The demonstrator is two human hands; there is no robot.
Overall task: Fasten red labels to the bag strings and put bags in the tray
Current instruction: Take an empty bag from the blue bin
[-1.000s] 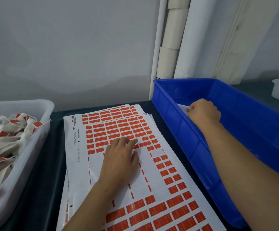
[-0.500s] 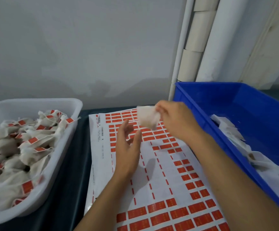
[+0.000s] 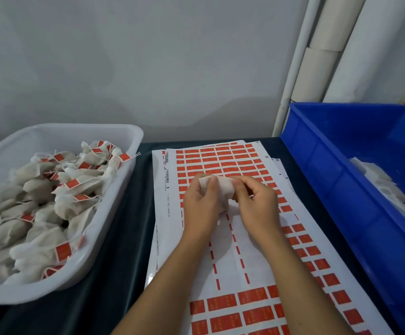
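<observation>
White bag (image 3: 222, 189) held above label sheet (image 3: 220, 250); labelled bags (image 3: 51, 201) fill tray (image 3: 114, 209).

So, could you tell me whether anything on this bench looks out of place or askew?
Nothing serious. One labelled bag in the white tray leans on the rim, its red label and strings poking over the edge. The label sheets are stacked slightly fanned. Both the left hand and the right hand hold a white bag.

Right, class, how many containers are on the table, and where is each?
2. A white tray of labelled bags sits on the left; a blue bin with unlabelled bags sits on the right. Others may lie outside the view.
</observation>
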